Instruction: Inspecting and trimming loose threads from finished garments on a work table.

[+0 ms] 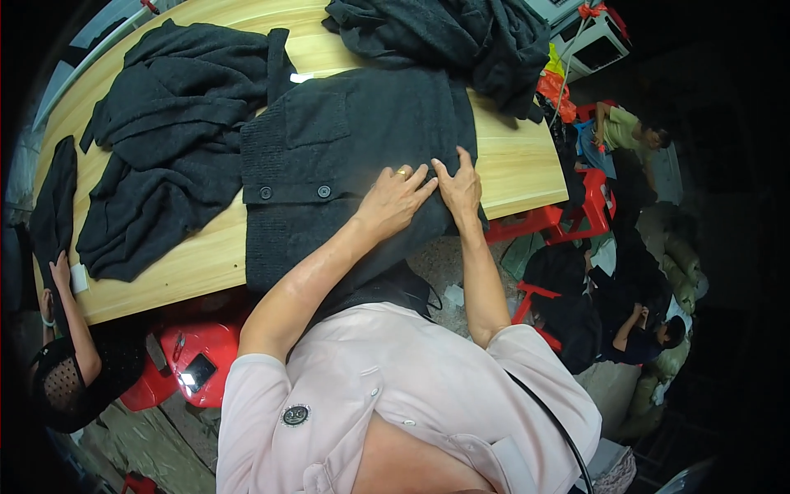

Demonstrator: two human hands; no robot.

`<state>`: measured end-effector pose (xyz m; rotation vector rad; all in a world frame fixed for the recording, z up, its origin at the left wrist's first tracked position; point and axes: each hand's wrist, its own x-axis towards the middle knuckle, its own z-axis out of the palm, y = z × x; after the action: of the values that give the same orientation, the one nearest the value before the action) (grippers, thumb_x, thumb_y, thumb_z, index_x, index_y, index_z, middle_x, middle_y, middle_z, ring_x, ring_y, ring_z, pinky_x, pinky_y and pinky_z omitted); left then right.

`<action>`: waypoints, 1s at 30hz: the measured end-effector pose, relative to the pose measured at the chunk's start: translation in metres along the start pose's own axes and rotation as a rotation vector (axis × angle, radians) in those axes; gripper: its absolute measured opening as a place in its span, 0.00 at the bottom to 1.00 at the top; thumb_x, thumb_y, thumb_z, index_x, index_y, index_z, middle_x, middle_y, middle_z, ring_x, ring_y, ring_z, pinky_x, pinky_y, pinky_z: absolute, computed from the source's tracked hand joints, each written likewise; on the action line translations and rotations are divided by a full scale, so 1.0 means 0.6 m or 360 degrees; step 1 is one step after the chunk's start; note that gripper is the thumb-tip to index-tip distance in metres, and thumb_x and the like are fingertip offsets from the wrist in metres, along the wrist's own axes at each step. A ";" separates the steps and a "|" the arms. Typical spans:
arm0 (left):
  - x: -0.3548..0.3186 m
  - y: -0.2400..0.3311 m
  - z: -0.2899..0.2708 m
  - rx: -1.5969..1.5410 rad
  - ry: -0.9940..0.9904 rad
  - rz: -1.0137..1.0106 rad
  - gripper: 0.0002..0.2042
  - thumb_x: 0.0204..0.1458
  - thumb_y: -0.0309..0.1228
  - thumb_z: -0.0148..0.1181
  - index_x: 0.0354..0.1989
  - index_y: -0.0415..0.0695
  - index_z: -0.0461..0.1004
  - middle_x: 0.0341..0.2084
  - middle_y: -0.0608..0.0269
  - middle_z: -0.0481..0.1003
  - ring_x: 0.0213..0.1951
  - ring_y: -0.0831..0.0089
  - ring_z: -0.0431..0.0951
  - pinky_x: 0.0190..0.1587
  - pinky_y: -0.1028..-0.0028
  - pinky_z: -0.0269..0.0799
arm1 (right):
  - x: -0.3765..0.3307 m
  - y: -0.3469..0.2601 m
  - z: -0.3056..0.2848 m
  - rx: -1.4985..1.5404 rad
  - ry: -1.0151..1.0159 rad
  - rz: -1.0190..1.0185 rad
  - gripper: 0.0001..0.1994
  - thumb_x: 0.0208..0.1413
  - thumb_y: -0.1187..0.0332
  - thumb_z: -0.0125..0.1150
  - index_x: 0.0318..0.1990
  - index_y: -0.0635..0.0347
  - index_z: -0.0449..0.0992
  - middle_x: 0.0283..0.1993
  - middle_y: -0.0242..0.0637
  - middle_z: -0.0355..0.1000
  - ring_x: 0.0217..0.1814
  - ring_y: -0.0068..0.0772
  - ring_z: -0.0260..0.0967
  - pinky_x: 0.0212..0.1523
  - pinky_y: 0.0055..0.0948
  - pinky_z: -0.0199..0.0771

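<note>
A dark grey knitted cardigan (378,107) lies on the table in front of me, its ribbed hem to the left. It has a patch pocket and two visible dark buttons along the placket. My left hand (397,200) rests on the cloth with fingers apart and a ring on one finger. Close beside it, my right hand (459,189) touches the cardigan near its right edge, thumb and forefinger stretched apart. Both hands look open. The cardigan's near side hangs over the table edge toward my lap.
Dark knitted garments lie on the wooden table (518,165) at left (177,132) and far right (444,33). At the left edge, another person's hands (59,276) touch a dark piece. Red stools, one bearing a phone (197,372), stand around. Two people sit at right.
</note>
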<state>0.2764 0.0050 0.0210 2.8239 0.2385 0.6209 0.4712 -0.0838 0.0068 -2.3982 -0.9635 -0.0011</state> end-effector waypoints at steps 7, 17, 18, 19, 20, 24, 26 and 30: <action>-0.089 0.027 -0.034 -0.0207 0.0026 0.0048 0.30 0.64 0.31 0.66 0.77 0.59 0.73 0.69 0.52 0.73 0.64 0.57 0.77 0.61 0.60 0.73 | -0.123 0.026 -0.053 0.0202 0.0451 -0.0448 0.16 0.66 0.70 0.72 0.57 0.70 0.83 0.41 0.57 0.82 0.45 0.62 0.84 0.44 0.49 0.83; -0.199 -0.022 -0.119 -0.0233 0.0352 -0.0578 0.52 0.47 0.59 0.81 0.80 0.48 0.66 0.75 0.45 0.66 0.78 0.47 0.62 0.76 0.43 0.55 | -0.179 -0.138 -0.259 -0.0001 0.0927 -0.1033 0.14 0.62 0.83 0.72 0.55 0.67 0.85 0.45 0.50 0.83 0.45 0.52 0.83 0.50 0.41 0.81; -0.219 -0.041 -0.129 -0.0241 0.0350 -0.0616 0.52 0.48 0.59 0.81 0.79 0.48 0.67 0.74 0.46 0.67 0.77 0.47 0.64 0.76 0.45 0.56 | -0.174 -0.146 -0.287 -0.0084 0.0979 -0.1120 0.15 0.63 0.81 0.73 0.56 0.65 0.85 0.47 0.50 0.84 0.45 0.56 0.83 0.47 0.47 0.82; -0.236 -0.055 -0.140 -0.0265 0.0255 -0.0635 0.49 0.48 0.57 0.81 0.77 0.48 0.70 0.71 0.47 0.71 0.74 0.48 0.68 0.74 0.49 0.60 | -0.176 -0.143 -0.307 -0.0219 0.1021 -0.1097 0.14 0.64 0.79 0.74 0.57 0.65 0.86 0.49 0.47 0.85 0.48 0.54 0.84 0.53 0.47 0.82; -0.254 -0.071 -0.132 -0.0212 0.0305 -0.0510 0.42 0.50 0.55 0.80 0.71 0.50 0.75 0.64 0.52 0.74 0.69 0.53 0.73 0.69 0.52 0.65 | -0.168 -0.134 -0.319 -0.0203 0.1081 -0.1183 0.14 0.65 0.77 0.74 0.57 0.64 0.86 0.51 0.47 0.86 0.51 0.54 0.84 0.57 0.46 0.83; -0.245 -0.051 -0.078 -0.0038 0.0510 -0.0227 0.03 0.57 0.30 0.59 0.37 0.50 0.73 0.30 0.66 0.75 0.40 0.65 0.81 0.48 0.62 0.72 | -0.143 -0.172 -0.386 -0.0267 0.1114 -0.1388 0.12 0.73 0.77 0.67 0.59 0.69 0.85 0.55 0.49 0.86 0.55 0.47 0.87 0.59 0.40 0.85; -0.266 -0.036 -0.069 -0.0077 0.0691 -0.0261 0.05 0.54 0.27 0.60 0.36 0.46 0.70 0.28 0.62 0.72 0.33 0.61 0.78 0.41 0.63 0.72 | -0.100 -0.216 -0.390 -0.0279 0.1242 -0.1543 0.12 0.73 0.74 0.68 0.59 0.69 0.85 0.57 0.47 0.87 0.55 0.44 0.88 0.59 0.37 0.85; -0.357 -0.001 -0.127 -0.0523 0.0894 -0.0533 0.21 0.48 0.21 0.72 0.51 0.42 0.74 0.36 0.55 0.80 0.39 0.51 0.84 0.45 0.57 0.77 | -0.044 -0.291 -0.380 -0.0077 0.1338 -0.1933 0.13 0.75 0.71 0.67 0.59 0.70 0.84 0.58 0.49 0.86 0.56 0.49 0.88 0.59 0.40 0.87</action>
<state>0.0515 -0.0241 0.0043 2.1764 0.6253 1.2263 0.3848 -0.1091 0.2804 -1.2269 -1.7168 -1.3192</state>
